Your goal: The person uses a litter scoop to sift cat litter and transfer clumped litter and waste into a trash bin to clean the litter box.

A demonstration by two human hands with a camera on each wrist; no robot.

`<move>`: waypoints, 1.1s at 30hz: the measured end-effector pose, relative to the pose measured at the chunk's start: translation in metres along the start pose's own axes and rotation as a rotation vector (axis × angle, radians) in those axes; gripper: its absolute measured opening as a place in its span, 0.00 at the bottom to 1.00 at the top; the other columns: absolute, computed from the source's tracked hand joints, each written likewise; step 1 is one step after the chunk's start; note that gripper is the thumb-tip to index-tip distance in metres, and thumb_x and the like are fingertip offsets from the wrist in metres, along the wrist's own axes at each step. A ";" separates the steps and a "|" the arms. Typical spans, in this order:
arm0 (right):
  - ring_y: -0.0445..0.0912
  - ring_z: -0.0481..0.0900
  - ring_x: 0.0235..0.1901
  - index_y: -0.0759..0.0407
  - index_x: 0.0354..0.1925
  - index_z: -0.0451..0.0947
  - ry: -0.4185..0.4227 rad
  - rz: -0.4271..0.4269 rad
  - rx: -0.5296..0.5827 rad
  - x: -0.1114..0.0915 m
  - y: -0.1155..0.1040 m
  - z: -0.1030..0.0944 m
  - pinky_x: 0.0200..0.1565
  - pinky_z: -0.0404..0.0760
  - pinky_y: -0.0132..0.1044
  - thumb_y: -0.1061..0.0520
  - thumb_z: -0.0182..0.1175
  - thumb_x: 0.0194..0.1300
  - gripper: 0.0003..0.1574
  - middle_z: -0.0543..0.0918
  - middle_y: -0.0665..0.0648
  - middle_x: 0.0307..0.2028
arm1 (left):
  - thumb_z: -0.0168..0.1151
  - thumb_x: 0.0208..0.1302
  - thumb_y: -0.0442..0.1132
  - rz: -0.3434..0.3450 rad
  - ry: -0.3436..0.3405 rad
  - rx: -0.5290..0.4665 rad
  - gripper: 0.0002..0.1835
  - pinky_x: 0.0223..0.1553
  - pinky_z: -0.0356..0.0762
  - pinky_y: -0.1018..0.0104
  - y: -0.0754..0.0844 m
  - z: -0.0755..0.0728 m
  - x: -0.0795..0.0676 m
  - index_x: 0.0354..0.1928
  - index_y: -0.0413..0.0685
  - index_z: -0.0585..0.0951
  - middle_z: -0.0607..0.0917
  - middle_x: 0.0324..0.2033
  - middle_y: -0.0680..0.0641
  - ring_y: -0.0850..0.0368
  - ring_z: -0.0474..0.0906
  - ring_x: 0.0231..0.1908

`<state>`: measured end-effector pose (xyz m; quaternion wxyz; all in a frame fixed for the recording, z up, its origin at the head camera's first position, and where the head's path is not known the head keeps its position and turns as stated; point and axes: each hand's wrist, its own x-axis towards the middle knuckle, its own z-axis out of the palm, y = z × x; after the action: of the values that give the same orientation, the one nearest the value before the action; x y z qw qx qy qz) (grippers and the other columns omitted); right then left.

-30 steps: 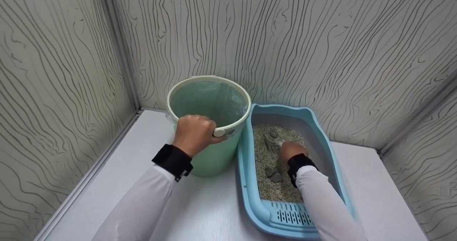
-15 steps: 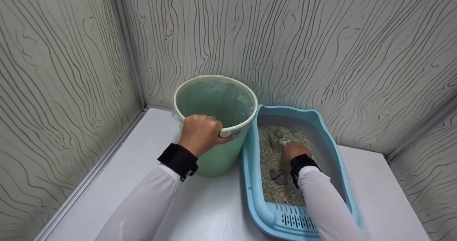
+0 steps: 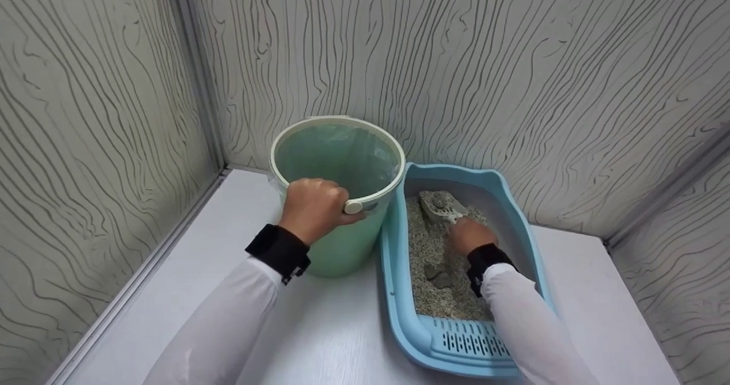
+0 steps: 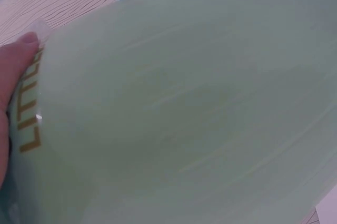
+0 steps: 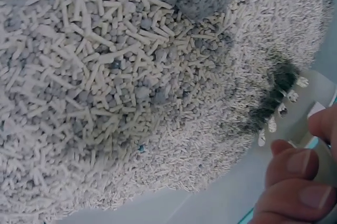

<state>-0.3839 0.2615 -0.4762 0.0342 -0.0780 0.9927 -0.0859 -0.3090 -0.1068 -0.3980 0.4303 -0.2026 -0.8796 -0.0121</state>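
Note:
My left hand (image 3: 316,208) grips the near rim of a pale green trash bin (image 3: 342,254), its thumb by the round white knob. In the left wrist view the bin's wall (image 4: 184,103) fills most of the picture, with fingers at its lettered edge. A litter scoop (image 3: 434,214) is held by its handle in my right hand (image 3: 472,235). Litter and a grey clump (image 3: 439,201) lie in its slotted head, close over the litter (image 3: 425,248). Nearer the front, dark clumps (image 3: 438,276) sit in the litter. The right wrist view shows curled fingers (image 5: 297,192) beside the scoop (image 5: 305,97).
The litter surrounds lie in a blue litter box (image 3: 393,282) with a slotted front step (image 3: 473,342), standing against the bin's right side. A clear liner (image 3: 370,151) lines the bin. Both stand on a white table (image 3: 319,333) in a corner of patterned wall panels (image 3: 456,60).
The scoop has come up out of the litter, and its slotted head now shows with litter and a clump in it. My left hand keeps its grip on the bin's rim.

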 end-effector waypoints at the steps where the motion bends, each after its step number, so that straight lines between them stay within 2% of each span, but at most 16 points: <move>1: 0.55 0.83 0.28 0.70 0.43 0.83 0.016 -0.013 0.002 -0.001 -0.002 -0.002 0.32 0.77 0.47 0.59 0.51 0.79 0.17 0.85 0.67 0.34 | 0.71 0.50 0.77 -0.007 -0.001 0.003 0.40 0.16 0.61 0.57 -0.002 -0.001 0.000 0.10 0.57 0.60 0.62 0.10 0.56 0.57 0.61 0.12; 6: 0.53 0.78 0.23 0.65 0.36 0.80 0.079 -0.022 0.015 -0.011 -0.007 -0.016 0.29 0.74 0.47 0.55 0.48 0.80 0.19 0.81 0.62 0.25 | 0.72 0.50 0.76 -0.021 -0.012 -0.005 0.39 0.15 0.59 0.57 -0.009 -0.003 0.002 0.10 0.56 0.63 0.63 0.10 0.55 0.56 0.61 0.12; 10: 0.57 0.79 0.22 0.62 0.34 0.78 0.158 -0.021 0.004 -0.030 -0.005 -0.024 0.28 0.77 0.54 0.50 0.49 0.81 0.22 0.80 0.62 0.23 | 0.72 0.50 0.75 -0.023 -0.036 -0.027 0.39 0.15 0.54 0.59 -0.011 -0.002 0.004 0.10 0.56 0.64 0.61 0.11 0.56 0.57 0.59 0.13; 13: 0.60 0.81 0.24 0.66 0.42 0.78 0.206 -0.042 -0.005 -0.047 -0.002 -0.029 0.30 0.78 0.58 0.47 0.50 0.81 0.23 0.80 0.63 0.24 | 0.72 0.50 0.76 -0.030 -0.052 -0.026 0.40 0.17 0.50 0.60 -0.012 -0.001 0.004 0.10 0.57 0.61 0.58 0.12 0.57 0.58 0.56 0.14; 17: 0.57 0.81 0.24 0.70 0.55 0.75 0.226 -0.052 0.003 -0.069 0.002 -0.037 0.30 0.77 0.56 0.48 0.50 0.82 0.25 0.82 0.63 0.27 | 0.73 0.48 0.76 -0.026 -0.055 -0.004 0.41 0.18 0.46 0.61 -0.010 -0.001 0.004 0.11 0.57 0.58 0.56 0.12 0.57 0.59 0.52 0.15; 24: 0.52 0.77 0.22 0.66 0.52 0.74 0.240 -0.008 0.004 -0.104 0.006 -0.051 0.27 0.73 0.51 0.45 0.50 0.81 0.24 0.79 0.59 0.27 | 0.74 0.49 0.75 -0.016 -0.077 -0.025 0.40 0.18 0.45 0.61 -0.005 -0.003 0.004 0.11 0.57 0.59 0.56 0.13 0.57 0.59 0.51 0.16; 29: 0.52 0.80 0.25 0.66 0.56 0.75 0.261 -0.017 0.029 -0.120 0.009 -0.053 0.29 0.75 0.53 0.44 0.52 0.81 0.26 0.83 0.60 0.31 | 0.75 0.49 0.73 -0.034 -0.106 -0.057 0.40 0.18 0.47 0.61 -0.002 -0.006 0.004 0.11 0.56 0.60 0.57 0.13 0.56 0.57 0.53 0.16; 33: 0.50 0.78 0.25 0.66 0.58 0.75 0.234 0.021 0.070 -0.129 0.012 -0.054 0.29 0.74 0.49 0.44 0.53 0.80 0.27 0.83 0.60 0.33 | 0.74 0.50 0.74 -0.031 -0.116 -0.067 0.40 0.18 0.48 0.60 0.003 -0.007 0.003 0.11 0.56 0.60 0.58 0.12 0.56 0.57 0.54 0.15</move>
<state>-0.2631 0.3028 -0.4187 -0.0781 -0.0557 0.9870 -0.1286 -0.3048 -0.1047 -0.3915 0.3712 -0.2038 -0.9052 -0.0364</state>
